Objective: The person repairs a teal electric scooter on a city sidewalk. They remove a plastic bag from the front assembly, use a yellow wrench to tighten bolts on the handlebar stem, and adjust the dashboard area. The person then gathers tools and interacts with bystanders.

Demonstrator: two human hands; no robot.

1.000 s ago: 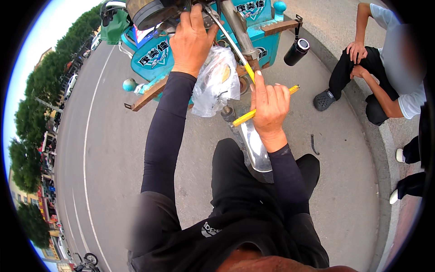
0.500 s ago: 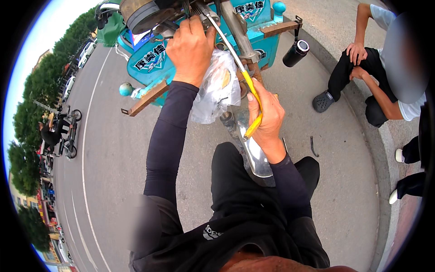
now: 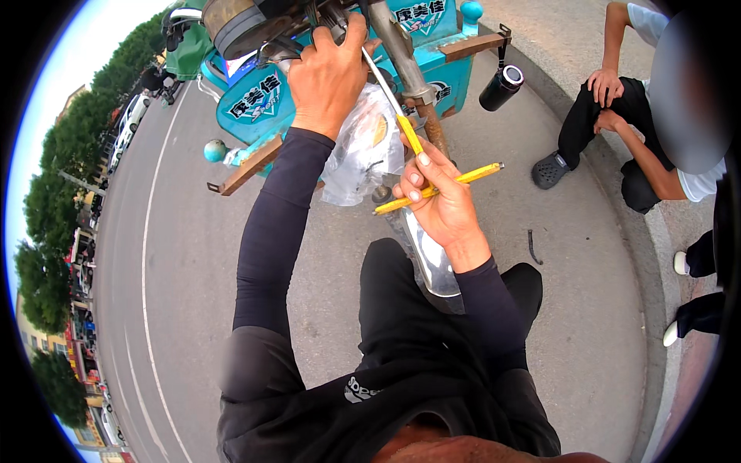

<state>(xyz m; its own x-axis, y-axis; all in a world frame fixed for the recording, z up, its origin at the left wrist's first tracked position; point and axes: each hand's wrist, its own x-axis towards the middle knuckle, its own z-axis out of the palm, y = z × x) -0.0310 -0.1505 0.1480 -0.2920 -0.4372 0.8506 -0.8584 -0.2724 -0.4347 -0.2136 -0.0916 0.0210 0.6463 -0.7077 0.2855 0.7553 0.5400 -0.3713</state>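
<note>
The right hand (image 3: 446,202) is closed round the yellow crossbar (image 3: 480,173) of the tool (image 3: 409,133), its steel shaft (image 3: 384,86) slanting up to the left hand (image 3: 328,83), whose bent fingers touch metal parts beside the round housing (image 3: 251,27); its grip is hidden. A clear bag (image 3: 359,154) hangs beside the shaft.

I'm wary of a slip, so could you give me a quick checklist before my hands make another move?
1. Right hand gripping the yellow T-handled tool at its crossbar: ok.
2. Tool's tip properly seated: cannot tell; the far end is hidden near the left hand.
3. Left-hand fingers well away from the shaft: not ok; they are up by its far end.
4. Plastic bag well out of the way: not ok; it hangs close by the shaft, though contact is unclear.
5. Hanging black bottle apart from the tool: ok.
6. Person at the curb keeping hands out: ok, they are by the knees.
</note>
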